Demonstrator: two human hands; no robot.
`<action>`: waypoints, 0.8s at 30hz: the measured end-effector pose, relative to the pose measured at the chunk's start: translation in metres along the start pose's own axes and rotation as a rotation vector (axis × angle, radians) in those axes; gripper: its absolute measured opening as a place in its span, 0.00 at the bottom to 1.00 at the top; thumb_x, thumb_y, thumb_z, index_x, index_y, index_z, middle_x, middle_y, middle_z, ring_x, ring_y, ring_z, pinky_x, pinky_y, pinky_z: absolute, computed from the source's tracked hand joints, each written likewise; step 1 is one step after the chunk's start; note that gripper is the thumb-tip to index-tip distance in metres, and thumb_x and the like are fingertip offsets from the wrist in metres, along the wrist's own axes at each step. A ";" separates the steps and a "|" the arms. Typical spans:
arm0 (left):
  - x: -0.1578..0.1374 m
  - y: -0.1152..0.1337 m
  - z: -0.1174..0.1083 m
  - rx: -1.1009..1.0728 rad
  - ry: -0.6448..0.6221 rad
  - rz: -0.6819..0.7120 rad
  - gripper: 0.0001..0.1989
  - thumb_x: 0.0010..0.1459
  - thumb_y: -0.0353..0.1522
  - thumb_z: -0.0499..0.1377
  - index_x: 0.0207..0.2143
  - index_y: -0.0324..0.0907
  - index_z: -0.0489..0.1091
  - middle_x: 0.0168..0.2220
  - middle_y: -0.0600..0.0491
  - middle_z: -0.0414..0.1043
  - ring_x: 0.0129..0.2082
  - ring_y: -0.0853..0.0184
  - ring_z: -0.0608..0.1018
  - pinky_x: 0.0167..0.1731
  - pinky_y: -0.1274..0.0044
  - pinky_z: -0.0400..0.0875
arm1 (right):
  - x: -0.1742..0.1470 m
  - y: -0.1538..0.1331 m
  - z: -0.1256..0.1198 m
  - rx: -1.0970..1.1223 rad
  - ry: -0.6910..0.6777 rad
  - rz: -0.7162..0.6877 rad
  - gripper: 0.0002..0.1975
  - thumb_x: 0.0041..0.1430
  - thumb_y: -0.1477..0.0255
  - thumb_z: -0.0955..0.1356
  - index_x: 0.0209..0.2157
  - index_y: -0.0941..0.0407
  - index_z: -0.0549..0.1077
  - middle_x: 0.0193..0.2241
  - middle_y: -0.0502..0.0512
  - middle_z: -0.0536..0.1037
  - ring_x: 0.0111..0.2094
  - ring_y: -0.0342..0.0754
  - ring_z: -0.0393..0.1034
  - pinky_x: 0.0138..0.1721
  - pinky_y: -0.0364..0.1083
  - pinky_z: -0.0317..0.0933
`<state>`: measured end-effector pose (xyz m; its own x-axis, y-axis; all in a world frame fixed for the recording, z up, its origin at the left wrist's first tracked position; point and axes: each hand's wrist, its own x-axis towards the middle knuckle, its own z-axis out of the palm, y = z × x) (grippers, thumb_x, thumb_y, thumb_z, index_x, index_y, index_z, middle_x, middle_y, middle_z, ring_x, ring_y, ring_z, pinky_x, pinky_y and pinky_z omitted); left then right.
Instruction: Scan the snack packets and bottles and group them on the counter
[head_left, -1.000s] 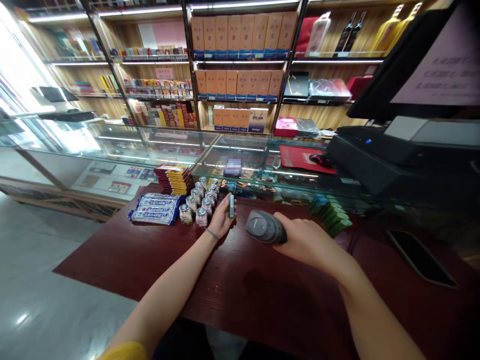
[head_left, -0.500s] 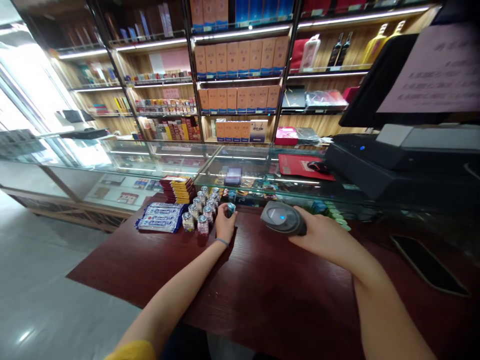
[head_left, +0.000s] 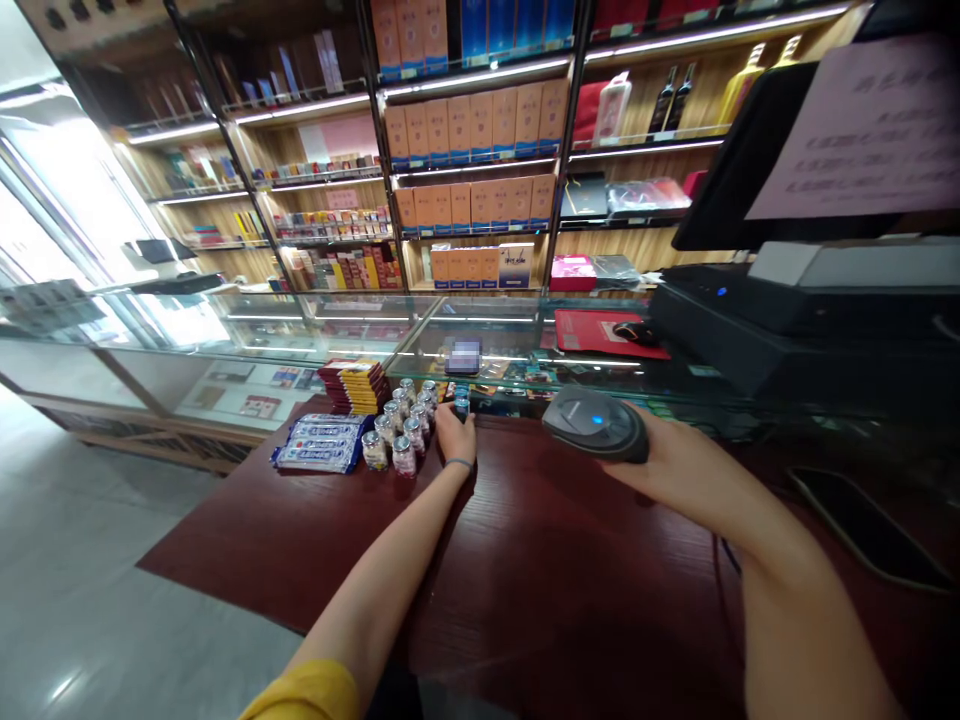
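My left hand (head_left: pixel 454 437) is closed around a small jar with a blue top (head_left: pixel 462 400) at the far edge of the dark red wooden counter (head_left: pixel 495 570). Just left of it, small jars with silvery lids (head_left: pixel 405 456) stand in rows, several holding pale or pinkish contents. A grey barcode scanner (head_left: pixel 589 420) is gripped in my right hand (head_left: pixel 664 450), held above the counter with its blue light on. Beyond the jars sits a stack of red and yellow packets (head_left: pixel 356 386). Blue-and-white long packets (head_left: pixel 321 442) lie flat to the left.
A dark phone (head_left: pixel 870 525) lies at right. Behind the counter runs a glass display case (head_left: pixel 360 325), with a red mat (head_left: pixel 600 335) and black mouse on it. A black register with a screen (head_left: pixel 757 160) rises at right. Shelves of boxes (head_left: pixel 480 130) line the back wall.
My right hand has moved the scanner slightly right and up. My left hand, with the jar, has shifted only a little; the jar's blue top shows more. The view has shifted slightly.
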<state>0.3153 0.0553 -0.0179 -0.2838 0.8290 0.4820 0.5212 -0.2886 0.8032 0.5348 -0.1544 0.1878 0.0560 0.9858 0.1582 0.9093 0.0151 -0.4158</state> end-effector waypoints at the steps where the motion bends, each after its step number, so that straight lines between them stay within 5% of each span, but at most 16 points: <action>1: 0.001 -0.001 0.001 0.004 0.006 -0.004 0.17 0.53 0.27 0.64 0.42 0.41 0.62 0.44 0.47 0.66 0.49 0.58 0.71 0.54 0.64 0.65 | 0.000 0.001 0.000 0.012 0.005 0.010 0.21 0.51 0.65 0.69 0.49 0.47 0.72 0.30 0.51 0.81 0.28 0.55 0.76 0.28 0.47 0.63; 18: 0.007 -0.011 0.007 -0.062 0.014 -0.005 0.19 0.53 0.26 0.64 0.46 0.41 0.62 0.47 0.45 0.65 0.51 0.56 0.70 0.56 0.60 0.64 | 0.004 0.008 -0.001 0.081 0.068 0.038 0.16 0.52 0.65 0.70 0.44 0.49 0.73 0.33 0.53 0.82 0.38 0.60 0.78 0.30 0.49 0.66; 24: 0.004 -0.005 0.002 -0.076 0.026 0.052 0.32 0.49 0.28 0.68 0.55 0.40 0.60 0.52 0.43 0.64 0.55 0.55 0.69 0.58 0.60 0.63 | 0.004 0.006 -0.002 0.075 0.101 0.007 0.17 0.52 0.66 0.70 0.45 0.50 0.73 0.34 0.54 0.82 0.36 0.58 0.77 0.30 0.48 0.65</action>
<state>0.3136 0.0609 -0.0207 -0.2793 0.7994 0.5320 0.4732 -0.3675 0.8006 0.5416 -0.1507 0.1876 0.1072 0.9641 0.2430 0.8755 0.0243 -0.4826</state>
